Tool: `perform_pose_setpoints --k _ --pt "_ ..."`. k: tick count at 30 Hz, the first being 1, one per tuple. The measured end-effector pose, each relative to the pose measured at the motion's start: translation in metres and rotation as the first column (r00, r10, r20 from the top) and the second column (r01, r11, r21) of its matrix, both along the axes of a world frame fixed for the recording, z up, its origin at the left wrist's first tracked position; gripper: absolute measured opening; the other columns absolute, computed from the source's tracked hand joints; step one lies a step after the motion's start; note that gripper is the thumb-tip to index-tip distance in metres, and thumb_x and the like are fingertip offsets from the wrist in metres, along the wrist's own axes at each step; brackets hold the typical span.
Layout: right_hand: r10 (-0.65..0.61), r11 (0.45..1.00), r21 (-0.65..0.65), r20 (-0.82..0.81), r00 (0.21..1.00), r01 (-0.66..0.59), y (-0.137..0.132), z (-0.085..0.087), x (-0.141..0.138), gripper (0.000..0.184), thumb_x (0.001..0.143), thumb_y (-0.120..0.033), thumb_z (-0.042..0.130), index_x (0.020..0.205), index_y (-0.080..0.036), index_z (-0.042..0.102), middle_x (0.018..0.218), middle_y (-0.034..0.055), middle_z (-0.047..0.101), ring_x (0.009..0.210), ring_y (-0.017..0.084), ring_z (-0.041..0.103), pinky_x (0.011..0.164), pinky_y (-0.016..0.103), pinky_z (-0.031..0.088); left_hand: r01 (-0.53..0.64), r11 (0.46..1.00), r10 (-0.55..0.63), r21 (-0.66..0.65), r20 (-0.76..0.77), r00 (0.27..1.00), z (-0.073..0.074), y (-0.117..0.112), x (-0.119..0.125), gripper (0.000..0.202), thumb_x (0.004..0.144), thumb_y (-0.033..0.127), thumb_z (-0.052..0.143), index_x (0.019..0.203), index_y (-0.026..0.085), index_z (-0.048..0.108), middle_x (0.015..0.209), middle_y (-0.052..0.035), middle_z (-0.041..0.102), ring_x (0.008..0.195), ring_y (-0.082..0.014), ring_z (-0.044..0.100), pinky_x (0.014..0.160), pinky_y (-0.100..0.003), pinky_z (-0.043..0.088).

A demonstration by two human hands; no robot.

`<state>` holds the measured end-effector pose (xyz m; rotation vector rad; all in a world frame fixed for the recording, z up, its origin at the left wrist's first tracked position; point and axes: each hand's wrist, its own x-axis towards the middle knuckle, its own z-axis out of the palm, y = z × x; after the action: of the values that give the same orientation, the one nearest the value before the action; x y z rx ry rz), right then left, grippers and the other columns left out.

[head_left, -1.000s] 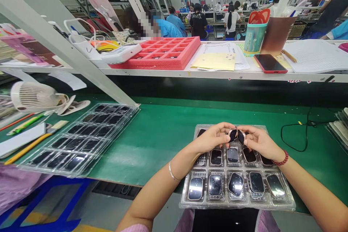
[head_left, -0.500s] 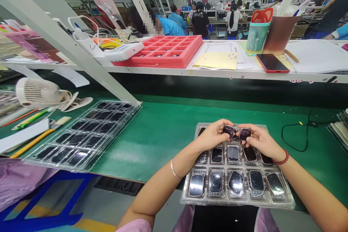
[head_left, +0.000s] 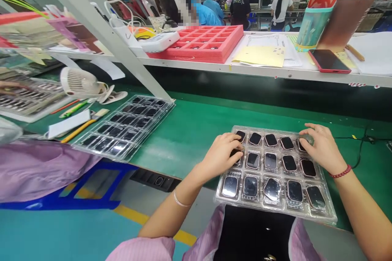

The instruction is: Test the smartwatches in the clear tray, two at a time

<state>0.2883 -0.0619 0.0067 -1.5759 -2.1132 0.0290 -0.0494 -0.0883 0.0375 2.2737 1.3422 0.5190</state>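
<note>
A clear plastic tray (head_left: 269, 209) lies on the green bench in front of me, its pockets holding several square smartwatch bodies with dark screens. My left hand (head_left: 222, 153) is over the tray's left edge, fingers apart. Its fingertips reach the watch body at the far left corner (head_left: 241, 136), and its thumb lies over a partly hidden one in the row below. At the far right corner, my right hand (head_left: 323, 147) has thumb and fingers spread around a watch body (head_left: 301, 145) in its pocket. Neither hand lifts anything.
A second clear tray of dark watch bodies (head_left: 114, 131) lies at left, near a small white fan (head_left: 79, 82) and a yellow-handled brush (head_left: 79, 130). A shelf above bears a red foam tray (head_left: 226, 51), papers and a phone (head_left: 329, 61). A black cable (head_left: 361, 151) lies at right.
Both hands have parted from the tray's far middle, where each held a watch body up. They are now at its left and right sides, with the far-row pockets filled. The view has shifted left and down.
</note>
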Motion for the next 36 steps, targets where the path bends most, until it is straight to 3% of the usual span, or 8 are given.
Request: perform_pose_setpoints --k 5,11,15,19,23,27,31,36 --pt "0.362 0.927 -0.114 0.032 0.931 -0.357 -0.025 0.021 -0.059 0.013 0.083 -0.028 0.059 0.083 -0.021 0.069 0.126 0.0120 0.058 0.126 0.037 0.041 0.101 0.057 0.037 0.119 0.992 -0.116 0.049 -0.069 0.991 -0.007 0.000 0.012 0.019 0.081 0.030 0.060 0.098 0.021 0.064 0.137 -0.0113 0.049 0.131 -0.0312 0.037 0.107 -0.050 0.029" --pt "0.370 0.924 -0.153 0.136 0.919 -0.349 -0.038 0.021 -0.083 0.014 0.078 -0.025 0.066 0.087 -0.015 0.065 0.137 0.0181 0.048 0.135 0.039 0.030 0.106 0.059 0.031 0.238 0.970 -0.233 -0.037 0.104 0.967 -0.001 -0.001 0.028 0.013 0.074 0.022 0.067 0.084 0.018 0.058 0.132 -0.0123 0.054 0.133 -0.0326 0.036 0.108 -0.049 0.028" --pt "0.392 0.909 -0.189 0.085 0.916 -0.371 -0.038 0.020 -0.080 0.018 0.077 -0.025 0.068 0.091 -0.015 0.063 0.139 0.0185 0.046 0.136 0.040 0.026 0.107 0.061 0.028 0.235 0.941 -0.116 -0.244 0.421 0.900 0.007 0.011 0.047 0.008 0.081 0.021 0.057 0.088 0.018 0.056 0.094 -0.0059 0.067 0.093 -0.0214 0.063 0.084 -0.036 0.048" --pt "0.479 0.822 -0.235 -0.206 0.853 -0.518 -0.034 0.024 -0.079 0.013 0.074 -0.015 0.065 0.077 -0.020 0.053 0.121 0.0130 0.058 0.127 0.033 0.041 0.101 0.052 0.039 0.270 0.849 0.144 -0.455 0.690 0.709 0.004 0.040 0.073 0.020 0.079 0.021 0.056 0.099 0.015 0.055 0.078 -0.0017 0.063 0.061 -0.0105 0.061 0.056 -0.021 0.045" --pt "0.159 0.798 -0.326 -0.697 0.699 -0.506 -0.022 0.020 -0.068 0.015 0.082 -0.018 0.055 0.078 -0.022 0.042 0.100 0.0073 0.068 0.088 0.021 0.065 0.076 0.037 0.053 0.301 0.797 0.256 -0.524 0.743 0.618 -0.009 0.061 0.080 0.033 0.074 0.021 0.064 0.105 0.013 0.056 0.075 -0.0017 0.063 0.049 -0.0058 0.055 0.043 -0.016 0.034" --pt "-0.221 0.778 -0.415 -0.884 0.413 -0.472 -0.007 0.010 -0.055 0.017 0.085 -0.032 0.058 0.096 -0.020 0.050 0.093 0.0061 0.070 0.057 0.011 0.059 0.050 0.024 0.049 0.359 0.718 0.312 -0.597 0.736 0.601 -0.013 0.060 0.071 0.045 0.073 0.022 0.067 0.116 0.014 0.056 0.098 -0.0101 0.067 0.056 -0.0077 0.061 0.043 -0.015 0.035" --pt "-0.308 0.735 -0.374 -0.927 0.212 -0.566 -0.004 0.008 -0.052 0.043 0.085 -0.033 0.061 0.126 -0.024 0.053 0.115 0.0068 0.065 0.077 0.013 0.063 0.064 0.026 0.057 0.441 0.643 0.310 -0.625 0.740 0.596 -0.008 0.053 0.065 0.058 0.080 0.030 0.065 0.135 0.020 0.047 0.117 -0.0133 0.062 0.078 -0.0150 0.068 0.052 -0.019 0.045" --pt "-0.317 0.720 -0.351 -0.934 0.167 -0.598 -0.006 0.007 -0.050 0.046 0.079 -0.029 0.070 0.124 -0.026 0.060 0.105 0.0052 0.067 0.062 0.008 0.059 0.058 0.023 0.056 0.491 0.656 0.231 -0.574 0.771 0.593 -0.012 0.052 0.064 0.065 0.080 0.034 0.068 0.139 0.024 0.043 0.094 -0.0058 0.063 0.079 -0.0165 0.067 0.055 -0.020 0.048"
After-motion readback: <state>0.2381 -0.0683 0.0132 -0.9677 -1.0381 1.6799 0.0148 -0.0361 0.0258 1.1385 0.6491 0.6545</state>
